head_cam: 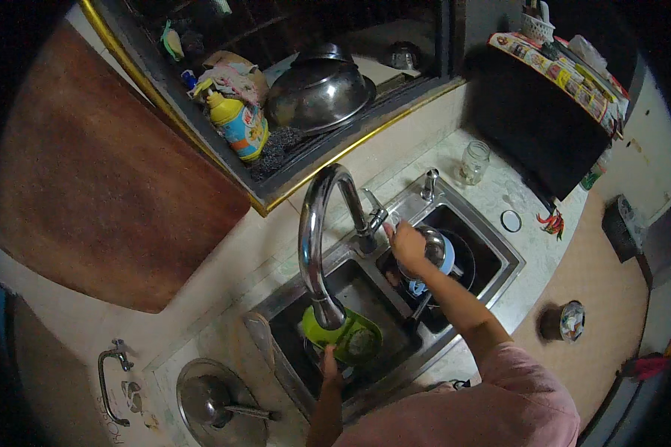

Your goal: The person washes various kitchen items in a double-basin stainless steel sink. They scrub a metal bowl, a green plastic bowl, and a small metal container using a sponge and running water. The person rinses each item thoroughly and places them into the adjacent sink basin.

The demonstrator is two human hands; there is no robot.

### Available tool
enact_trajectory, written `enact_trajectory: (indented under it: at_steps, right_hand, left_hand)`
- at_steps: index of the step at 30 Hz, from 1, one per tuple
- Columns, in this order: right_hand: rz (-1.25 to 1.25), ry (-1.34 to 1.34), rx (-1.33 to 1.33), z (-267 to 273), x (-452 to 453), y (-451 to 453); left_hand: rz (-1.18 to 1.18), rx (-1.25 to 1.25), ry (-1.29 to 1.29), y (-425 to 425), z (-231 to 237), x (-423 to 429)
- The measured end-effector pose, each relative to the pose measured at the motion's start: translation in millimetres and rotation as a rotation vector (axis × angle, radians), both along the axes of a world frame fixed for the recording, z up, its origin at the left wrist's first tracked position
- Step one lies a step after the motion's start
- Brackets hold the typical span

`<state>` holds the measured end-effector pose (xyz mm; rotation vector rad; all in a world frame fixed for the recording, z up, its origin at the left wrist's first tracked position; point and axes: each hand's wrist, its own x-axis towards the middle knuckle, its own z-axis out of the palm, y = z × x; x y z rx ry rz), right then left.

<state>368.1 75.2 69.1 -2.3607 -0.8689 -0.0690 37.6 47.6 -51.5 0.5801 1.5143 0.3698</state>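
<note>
My left hand (330, 364) grips the near rim of a green plastic container (353, 338) in the left sink basin (358, 290). Above it arches a chrome gooseneck faucet (311, 234), its spout end directly over the container. My right hand (408, 247), fingers curled, is up beside the faucet's lever (376, 208). Whether the fingers touch the lever is hard to see. Beneath my right wrist, the right basin (483, 257) holds a dark pan (466, 254) with a steel bowl (435, 243) and a light-blue item (450, 257) in it.
A glass jar (474, 162), a round lid (511, 221) and red chilies (552, 224) lie on the right counter. Left of the sink are a pan lid (223, 391) and a ladle (212, 399). A yellow bottle (240, 125) and steel bowls (321, 92) occupy the window ledge.
</note>
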Motion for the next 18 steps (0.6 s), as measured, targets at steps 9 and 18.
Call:
enact_trajectory:
  at_steps: [9, 18]
  right_hand:
    - [0.181, -0.013, -0.309, -6.2, 62.2, 75.8]
    - [0.027, 0.031, -0.03, -8.3, 36.0, 38.6]
  left_hand:
    - [-0.261, 0.303, 0.038, -6.9, -7.9, -0.6]
    - [-0.452, 0.183, 0.359, 7.5, -93.5, 28.0]
